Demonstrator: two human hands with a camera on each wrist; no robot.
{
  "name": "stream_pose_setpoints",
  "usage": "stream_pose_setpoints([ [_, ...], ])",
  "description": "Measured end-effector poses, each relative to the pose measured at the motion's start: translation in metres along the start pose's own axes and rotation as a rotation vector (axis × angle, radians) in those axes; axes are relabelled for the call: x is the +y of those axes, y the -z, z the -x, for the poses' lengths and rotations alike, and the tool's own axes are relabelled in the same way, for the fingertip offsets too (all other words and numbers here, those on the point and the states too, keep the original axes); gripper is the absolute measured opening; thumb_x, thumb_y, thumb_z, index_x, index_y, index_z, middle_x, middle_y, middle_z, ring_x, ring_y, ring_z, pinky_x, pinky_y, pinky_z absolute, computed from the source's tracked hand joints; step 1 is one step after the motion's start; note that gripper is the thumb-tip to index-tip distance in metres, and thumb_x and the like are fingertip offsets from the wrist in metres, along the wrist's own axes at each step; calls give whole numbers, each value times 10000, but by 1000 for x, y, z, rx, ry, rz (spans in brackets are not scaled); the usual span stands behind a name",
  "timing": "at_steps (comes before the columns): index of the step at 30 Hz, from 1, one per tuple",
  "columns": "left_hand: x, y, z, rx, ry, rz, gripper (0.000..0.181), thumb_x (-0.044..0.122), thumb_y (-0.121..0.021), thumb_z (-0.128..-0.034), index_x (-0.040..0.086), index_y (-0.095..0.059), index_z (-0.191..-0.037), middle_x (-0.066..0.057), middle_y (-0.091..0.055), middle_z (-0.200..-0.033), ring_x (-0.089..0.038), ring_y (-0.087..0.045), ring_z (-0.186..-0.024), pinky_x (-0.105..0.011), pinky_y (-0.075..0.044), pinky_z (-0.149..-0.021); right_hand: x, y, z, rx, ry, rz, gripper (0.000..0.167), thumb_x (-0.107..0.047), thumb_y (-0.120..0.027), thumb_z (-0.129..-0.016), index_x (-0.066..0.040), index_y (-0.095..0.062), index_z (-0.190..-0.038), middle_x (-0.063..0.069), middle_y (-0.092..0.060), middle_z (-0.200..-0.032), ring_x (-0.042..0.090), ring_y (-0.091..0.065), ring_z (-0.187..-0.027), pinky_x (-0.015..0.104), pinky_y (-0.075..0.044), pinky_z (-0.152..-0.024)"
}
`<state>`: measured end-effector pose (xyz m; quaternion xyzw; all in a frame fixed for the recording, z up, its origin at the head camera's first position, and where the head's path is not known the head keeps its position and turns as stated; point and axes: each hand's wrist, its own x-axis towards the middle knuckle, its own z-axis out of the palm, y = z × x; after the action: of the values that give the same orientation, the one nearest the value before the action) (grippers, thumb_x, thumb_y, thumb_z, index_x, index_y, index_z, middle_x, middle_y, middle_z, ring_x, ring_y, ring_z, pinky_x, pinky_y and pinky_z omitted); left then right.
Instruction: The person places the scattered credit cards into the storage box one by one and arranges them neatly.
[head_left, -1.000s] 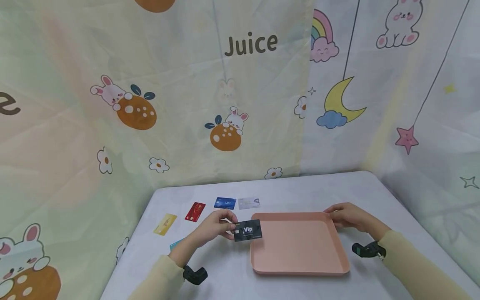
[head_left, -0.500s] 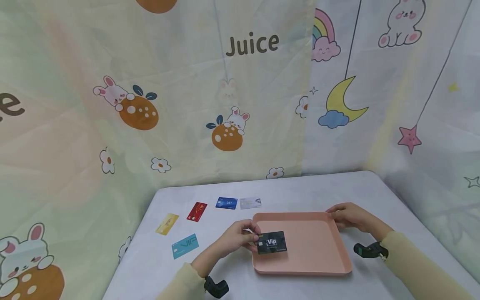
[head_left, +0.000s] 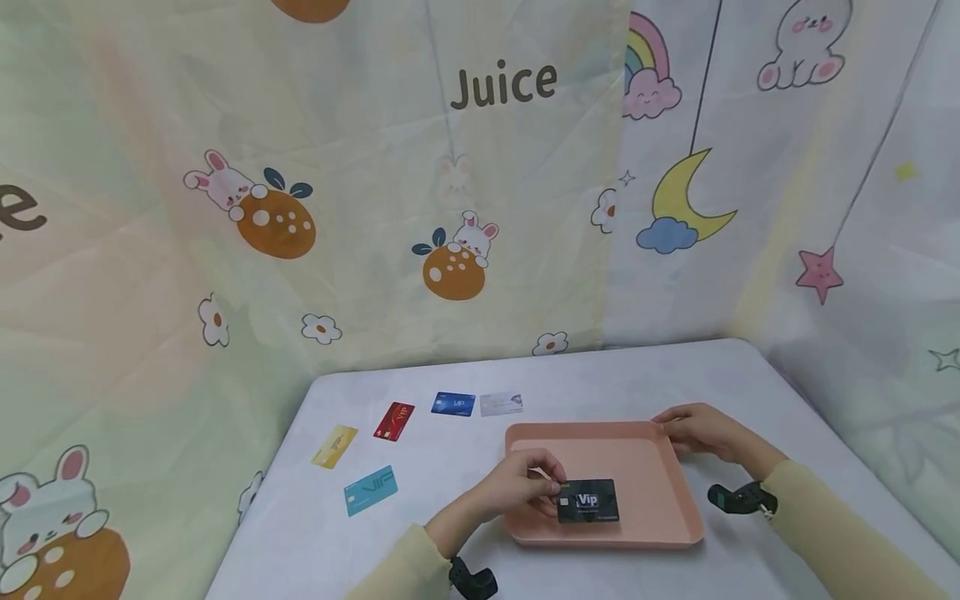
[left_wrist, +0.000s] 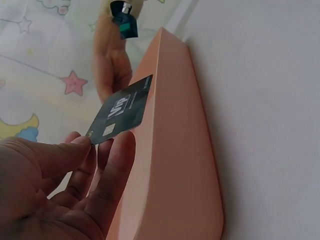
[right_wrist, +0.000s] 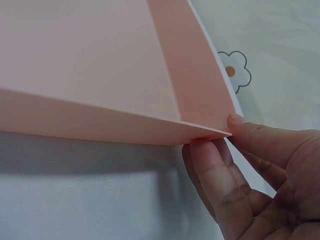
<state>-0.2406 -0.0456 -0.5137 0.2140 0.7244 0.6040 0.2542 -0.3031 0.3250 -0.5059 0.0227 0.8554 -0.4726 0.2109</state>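
Note:
Between thumb and fingers, my left hand [head_left: 521,483] pinches a black VIP card [head_left: 588,502] by its left edge. The card is over the pink tray [head_left: 645,533], printed side up; in the left wrist view the card [left_wrist: 122,111] tilts above the tray's wall [left_wrist: 175,145]. At the tray's far right corner my right hand [head_left: 708,435] grips the rim. In the right wrist view the thumb of the right hand [right_wrist: 255,175] lies at the corner from above, with fingers under the rim.
Left of the tray, a teal card [head_left: 371,490], a yellow card [head_left: 334,447], a red card [head_left: 393,421], a blue card [head_left: 453,404] and a silver card [head_left: 501,404] lie apart on the white table [head_left: 435,450]. Printed curtains [head_left: 360,167] stand behind and at the sides.
My left hand has carried the black card rightward and toward me, from the tray's left edge to over its inside. The teal card has come into full view. My right hand stays at the corner.

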Motion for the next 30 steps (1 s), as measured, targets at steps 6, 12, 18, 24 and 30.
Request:
stream_pose_setpoints([
  [6,6,-15,-7,-18,16,-14,98,-15,-634,-983,34,-686,-1049,7,-648,-938,-127,-714,-680,-321,-632,-639,0,0,0,-7,4,-23,481,-251,-633,-1030,101,-576,-1353,213,-680,-1252,206,-622,-956,302,-553,-780],
  [12,2,-25,-13,-37,13,-7,101,-33,-627,-976,-2,-677,-1058,5,-645,-940,-110,-700,-665,-318,-633,-641,-1,-1,1,-10,7,-29,487,-263,-622,-1037,106,-574,-1350,229,-674,-1269,206,-633,-972,293,-573,-815],
  [18,-2,-36,-18,-49,48,23,98,-34,-625,-977,26,-686,-1026,22,-648,-953,-110,-693,-667,-293,-628,-647,3,-1,1,-18,25,-35,486,-267,-613,-1040,108,-577,-1347,228,-673,-1283,198,-645,-996,305,-587,-847],
  [24,0,-51,-24,-50,66,46,106,-26,-632,-967,59,-691,-989,33,-652,-941,-114,-692,-673,-277,-624,-659,7,-2,-1,-32,31,-62,494,-276,-598,-1048,103,-572,-1363,210,-679,-1295,186,-659,-1024,304,-585,-853],
  [30,2,-65,-29,-16,83,22,107,-14,-646,-964,84,-689,-961,29,-659,-917,-110,-679,-663,-265,-615,-642,7,-5,-2,-40,18,-91,544,-293,-591,-1047,118,-535,-1399,240,-652,-1348,173,-682,-1056,301,-590,-861],
])
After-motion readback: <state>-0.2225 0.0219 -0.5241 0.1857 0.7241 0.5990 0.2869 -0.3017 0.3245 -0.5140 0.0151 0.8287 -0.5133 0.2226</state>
